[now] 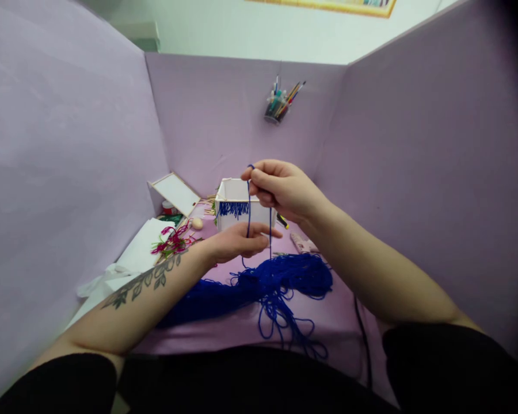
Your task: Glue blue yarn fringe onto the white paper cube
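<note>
Hanging between both hands, a strand of blue yarn (248, 198) is held taut and roughly upright above the desk (341, 322). Its upper end is pinched between thumb and fingertips of the right hand (285, 187), which is clenched on it. Its lower part is grasped by the left hand (239, 241), fingers curled around it. A loose heap of blue yarn (280, 279) is spread on the desk just below the hands. A white box (233, 204) with a blue fringe along its rim is set behind the hands. Red and pink threads (172, 241) are placed left of it. A cup of pens (278, 103) is fixed to the back wall.
</note>
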`<state>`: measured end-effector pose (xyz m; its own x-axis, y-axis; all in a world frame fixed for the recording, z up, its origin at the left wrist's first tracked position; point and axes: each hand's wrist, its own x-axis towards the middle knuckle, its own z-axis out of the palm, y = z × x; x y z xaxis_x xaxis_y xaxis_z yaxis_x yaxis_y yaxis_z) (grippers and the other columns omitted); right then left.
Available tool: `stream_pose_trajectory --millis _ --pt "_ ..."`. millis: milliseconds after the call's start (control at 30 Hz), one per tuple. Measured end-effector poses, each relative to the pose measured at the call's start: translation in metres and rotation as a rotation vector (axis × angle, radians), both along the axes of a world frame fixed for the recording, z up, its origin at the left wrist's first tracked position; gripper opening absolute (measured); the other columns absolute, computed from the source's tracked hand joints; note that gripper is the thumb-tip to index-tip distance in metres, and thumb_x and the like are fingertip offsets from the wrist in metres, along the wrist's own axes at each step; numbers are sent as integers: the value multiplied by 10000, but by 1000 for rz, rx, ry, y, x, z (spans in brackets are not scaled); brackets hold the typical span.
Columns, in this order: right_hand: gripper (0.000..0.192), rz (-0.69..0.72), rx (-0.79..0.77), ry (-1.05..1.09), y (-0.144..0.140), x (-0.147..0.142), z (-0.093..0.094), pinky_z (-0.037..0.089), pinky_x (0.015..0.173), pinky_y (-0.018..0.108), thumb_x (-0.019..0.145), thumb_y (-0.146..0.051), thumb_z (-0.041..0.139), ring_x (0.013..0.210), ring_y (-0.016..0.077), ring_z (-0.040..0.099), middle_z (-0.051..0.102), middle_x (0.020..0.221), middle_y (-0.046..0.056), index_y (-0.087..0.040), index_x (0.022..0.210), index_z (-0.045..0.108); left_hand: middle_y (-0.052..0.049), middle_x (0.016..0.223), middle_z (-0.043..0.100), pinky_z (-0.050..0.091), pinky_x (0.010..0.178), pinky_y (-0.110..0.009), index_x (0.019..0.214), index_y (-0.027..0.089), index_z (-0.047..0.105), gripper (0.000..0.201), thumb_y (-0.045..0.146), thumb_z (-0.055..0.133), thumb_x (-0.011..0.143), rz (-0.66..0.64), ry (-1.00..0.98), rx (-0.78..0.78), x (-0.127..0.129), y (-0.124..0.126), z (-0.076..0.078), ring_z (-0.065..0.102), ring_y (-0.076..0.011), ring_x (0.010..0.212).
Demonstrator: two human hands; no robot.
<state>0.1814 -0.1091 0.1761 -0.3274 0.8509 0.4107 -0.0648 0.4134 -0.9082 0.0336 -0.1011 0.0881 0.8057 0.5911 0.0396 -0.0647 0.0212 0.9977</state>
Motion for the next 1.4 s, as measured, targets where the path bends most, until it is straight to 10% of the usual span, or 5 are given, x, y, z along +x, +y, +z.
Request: stream_pose_trajectory --millis 367,667,967,1200,1400 --pt "405 123 -423 78 -15 23 -90 488 703 326 784 -453 684 663 139 594 606 710 -5 -201 1045 504 -62 680 670 239 369 -173 754 146 547 232 304 517 922 328 -329 -65 -17 20 22 416 -52 379" --pt "137 46 -31 336 -38 74 -22 503 693 334 776 -345 686 540 109 512 466 560 -67 -276 864 606 -27 682 678 168 320 -129 721 156 433 235 51 348 913 1061 -612 -521 -46 52 -5 364 -5 334" --pt "261 -38 4 69 -9 16 9 503 715 277 749 -267 692 824 140 635 664 932 53 -178 989 641 -65 746 671 509 604 -282 814 155 533 201 329 576 907 274 -311 -307 14 -26 13 617 -139 608" --pt "199 -313 -92 -108 -4 33 -61 275 460 211 799 -370 624 493 71 368 443 605 -68 -200 877 557 46 544 449 351 474 -174 771 153 528 168 216 550 926 399 -472 -181 -1 -16 28 371 -47 441" --pt "292 156 -187 -446 -23 9 -108 298 538 226 745 -440 687 579 82 404 466 614 -43 -158 752 611 58 556 458 336 447 -153 792 165 518 150 171 511 942 524 -637 -178 -5 0 45 378 -36 422"
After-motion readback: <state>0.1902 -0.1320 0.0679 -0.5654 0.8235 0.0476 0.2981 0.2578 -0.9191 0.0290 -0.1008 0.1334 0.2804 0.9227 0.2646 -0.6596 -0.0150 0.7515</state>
